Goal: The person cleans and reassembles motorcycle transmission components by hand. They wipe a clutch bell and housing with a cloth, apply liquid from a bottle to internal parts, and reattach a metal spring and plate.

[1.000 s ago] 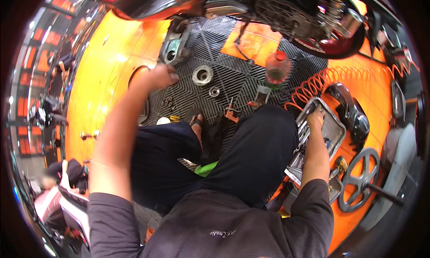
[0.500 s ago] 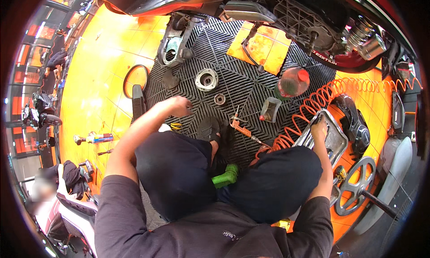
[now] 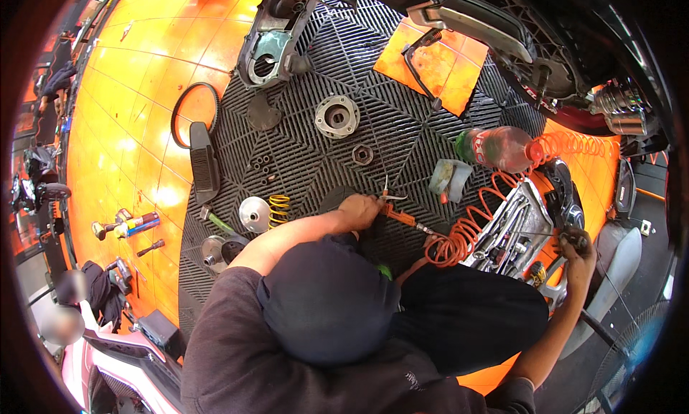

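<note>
My left hand (image 3: pixel 359 213) is curled over my dark shoe, beside the orange air blow gun (image 3: pixel 402 216); what its fingers hold, if anything, is hidden. My right hand (image 3: pixel 578 250), out at the right beside the metal tool tray (image 3: pixel 513 213), grips a dark object too small to name. Around the gun lie a coiled orange hose (image 3: pixel 448 247), a small cut container (image 3: pixel 451 177) and a hexagonal ring (image 3: pixel 362 154). A round flanged part (image 3: pixel 326 119), a white disc (image 3: pixel 255 214) and a yellow spring (image 3: pixel 278 209) rest on the grooved black mat (image 3: pixel 323 163).
A red scooter body (image 3: pixel 517 37) overhangs the top right. A casing (image 3: pixel 276 51), a belt (image 3: pixel 176 119) and a plastic bottle (image 3: pixel 502 148) lie around me. At lower left are a co-worker (image 3: pixel 72 306) and a white-and-pink scooter (image 3: pixel 93 364). A fan (image 3: pixel 639 346) stands at lower right.
My left hand has moved right and down to beside the blow gun. My right hand has left the tray, moving right with a dark object in it. The bottle now lies on its side.
</note>
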`<state>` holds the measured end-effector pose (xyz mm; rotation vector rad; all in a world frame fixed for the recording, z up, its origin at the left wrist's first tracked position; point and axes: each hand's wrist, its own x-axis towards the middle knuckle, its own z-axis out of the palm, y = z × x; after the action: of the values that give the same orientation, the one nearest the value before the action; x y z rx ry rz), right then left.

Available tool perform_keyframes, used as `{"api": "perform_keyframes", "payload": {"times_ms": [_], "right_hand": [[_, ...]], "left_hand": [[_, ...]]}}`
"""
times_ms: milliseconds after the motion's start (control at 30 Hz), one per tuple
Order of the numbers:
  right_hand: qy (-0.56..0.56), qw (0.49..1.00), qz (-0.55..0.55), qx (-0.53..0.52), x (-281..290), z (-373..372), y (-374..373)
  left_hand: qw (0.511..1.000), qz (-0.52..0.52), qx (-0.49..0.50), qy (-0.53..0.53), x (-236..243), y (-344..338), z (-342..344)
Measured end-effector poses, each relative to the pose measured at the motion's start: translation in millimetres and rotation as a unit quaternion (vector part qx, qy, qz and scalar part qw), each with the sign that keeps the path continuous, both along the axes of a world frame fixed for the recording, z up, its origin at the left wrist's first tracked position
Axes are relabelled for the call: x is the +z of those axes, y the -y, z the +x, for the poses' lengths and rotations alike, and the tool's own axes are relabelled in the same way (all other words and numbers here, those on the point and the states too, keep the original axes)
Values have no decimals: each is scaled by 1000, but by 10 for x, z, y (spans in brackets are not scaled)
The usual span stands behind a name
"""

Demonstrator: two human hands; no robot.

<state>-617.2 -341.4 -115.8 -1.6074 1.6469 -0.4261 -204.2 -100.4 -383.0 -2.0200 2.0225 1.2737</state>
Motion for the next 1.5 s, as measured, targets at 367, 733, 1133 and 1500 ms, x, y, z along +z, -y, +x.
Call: {"api": "perform_keyframes", "payload": {"times_ms": [367,733,1133,1500], "right_hand": [[60,994,-37,80,111,1207,-1071],[-52,978,-95,180,-141,1280,-962],[-121,971,-23,205,-328,1535,-778],[-149,958,-51,238,-359,1582,-756]], "left_hand": [[800,-105,373,-459,635,-178,682],[961,-204,179,55,216,538,683],[885,-177,423,-78,5,391,862],[938,-235,255,31,392,322,717]]}}
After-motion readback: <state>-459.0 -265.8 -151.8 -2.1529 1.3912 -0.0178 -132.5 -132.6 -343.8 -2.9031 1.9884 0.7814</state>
